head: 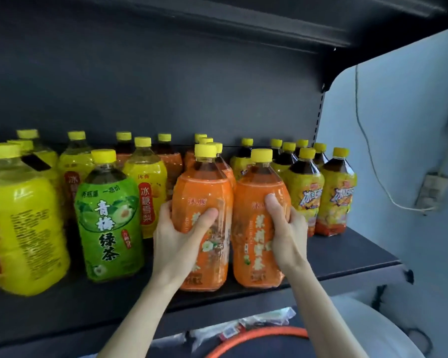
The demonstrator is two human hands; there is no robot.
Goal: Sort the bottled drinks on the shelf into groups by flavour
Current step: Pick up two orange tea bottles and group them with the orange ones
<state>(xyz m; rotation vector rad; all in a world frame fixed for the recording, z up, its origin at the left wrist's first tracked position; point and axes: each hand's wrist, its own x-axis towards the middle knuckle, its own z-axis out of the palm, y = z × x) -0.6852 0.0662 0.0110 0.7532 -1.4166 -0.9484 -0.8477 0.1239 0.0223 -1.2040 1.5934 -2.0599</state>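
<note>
At the front of the dark shelf [347, 257], the left hand [177, 237] grasps one orange-labelled tea bottle [202, 202] and the right hand [286, 228] grasps another orange-labelled tea bottle [259, 241] just beside it, both upright, with a green-labelled green tea bottle [106, 223] to their left.

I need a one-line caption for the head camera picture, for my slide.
Left hand grips the left orange bottle, right hand the right orange bottle, on a dark shelf.

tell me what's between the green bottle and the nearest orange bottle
The left hand gripping that orange bottle; a yellow bottle stands behind the gap. Head view.
</note>
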